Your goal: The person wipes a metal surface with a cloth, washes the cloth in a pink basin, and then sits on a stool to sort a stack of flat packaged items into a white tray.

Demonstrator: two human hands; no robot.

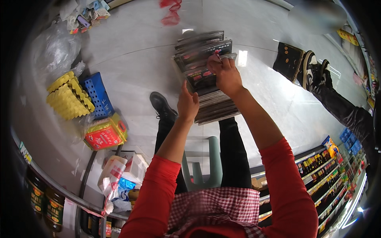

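Before me on the floor, a tall bundle of flattened cardboard cartons (205, 80) stands between my feet, with dark printed faces and layered edges. My left hand (188, 102) is at the bundle's left side, index finger stretched along it and thumb apart; nothing shows in its grasp. Over the upper right part, my right hand (228, 76) pinches a crumpled pinkish-red piece of thin material (215, 62) against the cartons. Whether that piece is cloth or plastic I cannot tell.
A green plastic stool (212, 166) is beneath me. Yellow egg trays (67, 101), a blue perforated crate (98, 95) and a red-yellow package (105, 134) lie left. Another person's shoes (311, 70) stand right, beside a dark carton (288, 61). Stocked shelves (321, 178) are at lower right.
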